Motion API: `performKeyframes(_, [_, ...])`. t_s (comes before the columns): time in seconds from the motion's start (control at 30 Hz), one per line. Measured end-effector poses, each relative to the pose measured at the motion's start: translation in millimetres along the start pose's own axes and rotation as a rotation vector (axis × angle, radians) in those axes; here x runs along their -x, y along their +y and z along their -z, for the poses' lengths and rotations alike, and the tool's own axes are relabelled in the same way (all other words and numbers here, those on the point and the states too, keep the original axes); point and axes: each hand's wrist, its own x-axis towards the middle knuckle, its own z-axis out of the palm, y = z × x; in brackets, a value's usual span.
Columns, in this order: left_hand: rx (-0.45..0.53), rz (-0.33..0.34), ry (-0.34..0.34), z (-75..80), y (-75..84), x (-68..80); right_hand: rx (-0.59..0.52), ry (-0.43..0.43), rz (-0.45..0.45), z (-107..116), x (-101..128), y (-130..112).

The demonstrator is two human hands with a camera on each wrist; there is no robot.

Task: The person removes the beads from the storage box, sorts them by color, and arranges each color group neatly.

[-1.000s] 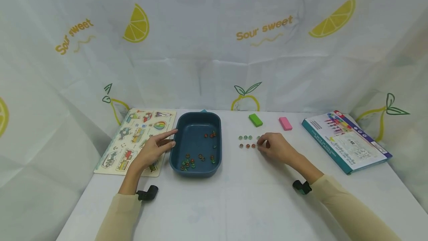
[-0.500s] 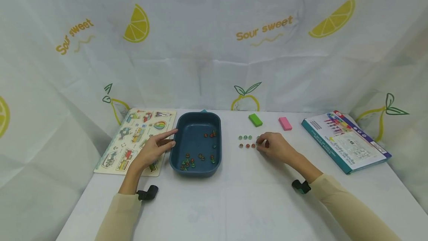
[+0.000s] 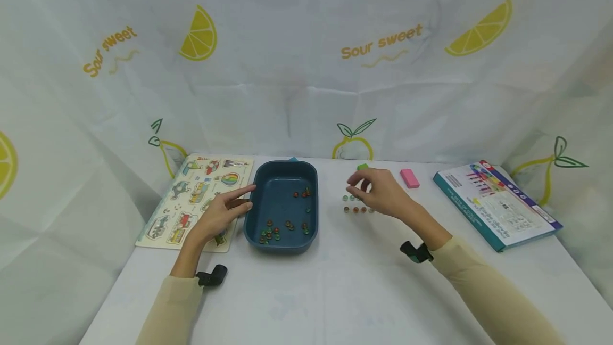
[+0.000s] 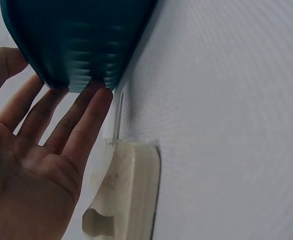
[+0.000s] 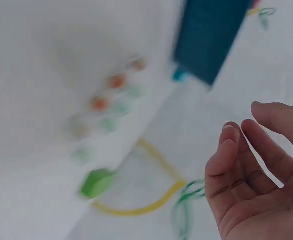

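Observation:
My left hand [image 3: 217, 220] rests its extended fingers against the left side of the blue tray [image 3: 275, 198]. In the left wrist view the fingertips [image 4: 102, 95] meet the tray's ribbed outer wall [image 4: 89, 50]. Several green and amber marbles [image 3: 270, 230] lie inside the tray. To its right, marbles form two rows, green marbles [image 3: 345, 197] behind and amber or orange marbles [image 3: 355, 210] in front. Raised over these rows is my right hand [image 3: 380, 190], its fingers loosely bent. The right wrist view shows thumb and fingertips apart with nothing between them. Part of the green row is hidden behind that hand.
A picture puzzle board [image 3: 191, 201] lies left of the tray, partly under the left hand. A green block [image 3: 362, 166] and a pink block [image 3: 409, 178] sit behind the marbles. At the right is a flat boxed set [image 3: 498, 204]. A printed white curtain [image 3: 287, 111] backs the table.
My right hand has let go at the right end of the front row, then risen and moved left and back. A marble now shows there. The left hand and tray have stayed put.

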Motion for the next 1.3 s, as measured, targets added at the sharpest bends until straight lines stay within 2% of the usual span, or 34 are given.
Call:
performKeyframes(0.13, [0.001,0.000,0.000,0.3,0.4,0.1,-0.012,-0.084,0.020,-8.6,-37.7,-47.8])
performKeyframes(0.27, [0.000,0.004,0.000,0.3,0.6,0.4,0.039,-0.199,0.012,-28.4,-77.2,-81.2])
performKeyframes(0.37, [-0.003,0.006,-0.001,0.7,0.8,0.6,0.113,-0.250,-0.030,-49.5,-103.2,-92.6])
performKeyframes(0.5, [-0.004,0.004,-0.004,1.0,0.8,0.4,0.207,-0.289,-0.155,-76.1,-124.6,-97.8])
performKeyframes(0.7, [-0.001,0.000,-0.009,0.9,1.0,0.1,0.276,-0.349,-0.357,-103.8,-130.0,-99.1])
performKeyframes(0.83, [-0.002,-0.003,-0.010,0.8,1.4,0.0,0.254,-0.343,-0.395,-112.4,-125.7,-102.9])
performKeyframes(0.97, [0.007,-0.006,-0.018,-0.2,2.6,0.2,0.237,-0.332,-0.390,-114.1,-122.5,-106.5])
performKeyframes(1.13, [0.022,-0.001,-0.026,-0.6,1.3,0.8,0.204,-0.365,-0.359,-110.0,-125.6,-104.9])
performKeyframes(1.3, [0.025,0.004,-0.024,-0.2,0.0,-0.7,0.162,-0.301,-0.172,-80.1,-120.8,-100.1])
